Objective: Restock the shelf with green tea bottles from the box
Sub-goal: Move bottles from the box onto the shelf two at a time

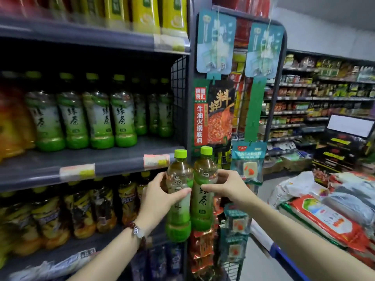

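I hold two green tea bottles upright, side by side and touching, just below the right end of the middle shelf [113, 159]. My left hand [160, 197] grips the left bottle [178, 216] around its middle. My right hand [223, 187] grips the right bottle [203, 203] at its shoulder. Both have lime-green caps and green-and-white labels. On the shelf stands a row of several matching green tea bottles [97, 118], with bare shelf surface in front of them. The box is not in view.
A wire rack [239, 122] hung with hot-pot seasoning packets stands right of the shelf's end post. Orange drinks [12, 126] sit at the shelf's left. Darker bottles [101, 207] fill the shelf below. Rice sacks [328, 218] are stacked at the right, with aisle shelves behind.
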